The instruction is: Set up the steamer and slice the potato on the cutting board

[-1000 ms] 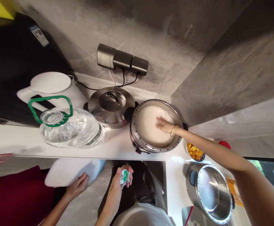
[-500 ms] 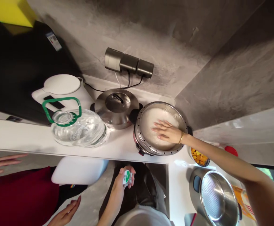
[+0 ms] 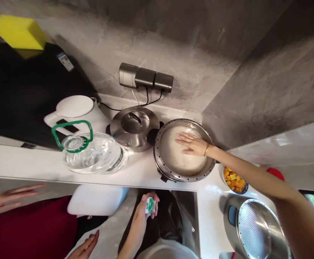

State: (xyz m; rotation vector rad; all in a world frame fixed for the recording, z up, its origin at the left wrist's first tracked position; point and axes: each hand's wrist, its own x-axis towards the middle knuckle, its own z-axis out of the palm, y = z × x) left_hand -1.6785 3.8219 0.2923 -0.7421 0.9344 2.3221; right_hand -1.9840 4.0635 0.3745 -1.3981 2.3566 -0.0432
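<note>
Green-handled water bottle (image 3: 92, 162), left of centre. Lidded pot (image 3: 124, 138), centre. Left hand (image 3: 142, 209), lower centre: curled around a green-and-white cap (image 3: 149, 205). Open pot (image 3: 184, 178), right of centre: whitish contents (image 3: 170, 151). Right hand (image 3: 192, 144): empty, fingers extended over these; contact cannot be told. Advisable: palm level, pressure light. Bowl (image 3: 244, 188) with orange chunks (image 3: 232, 179), lower right.

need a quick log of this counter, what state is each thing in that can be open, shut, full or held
wide pot: uncovered, whitish contents inside
lidded pot: lid on
deep pot: uncovered
bottle: upright, green handle raised
kettle: lid shut
bowl: holds orange-yellow chunks
left hand: closed around a green-and-white item
right hand: open, fingers spread over the whitish contents
</note>
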